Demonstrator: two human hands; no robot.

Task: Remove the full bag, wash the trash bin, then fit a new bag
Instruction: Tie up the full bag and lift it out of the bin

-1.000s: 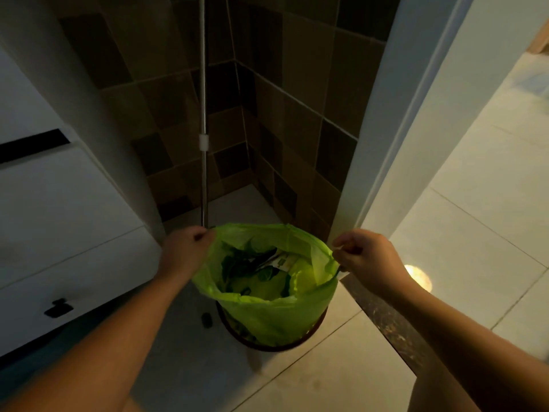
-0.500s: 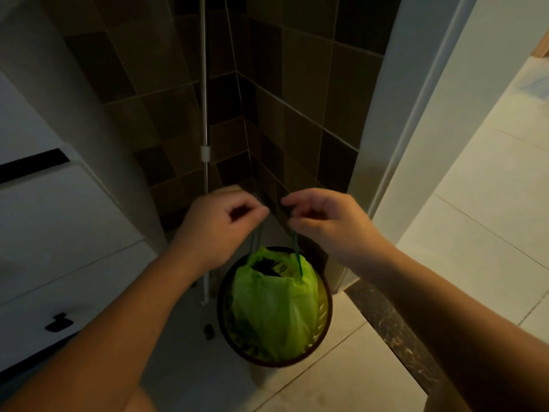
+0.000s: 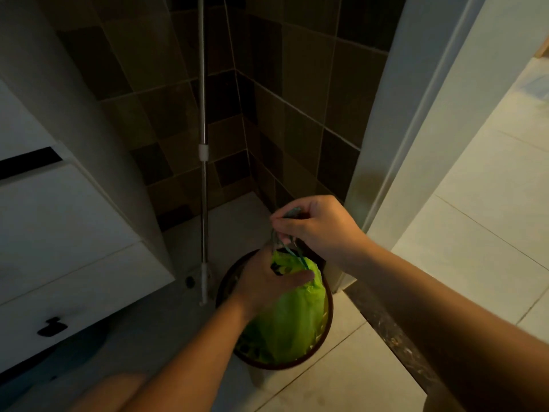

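From the head camera we see our right hand pinching the drawstrings while our left hand grips the neck of the green bag, which sits in the bin; thin, soft film, probably light, best lifted by the strings.

Likely a home bathroom — dim tiled walls, white cabinet, doorframe.

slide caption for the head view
Right hand pulls drawstrings up while left hand grips green bag in bin.
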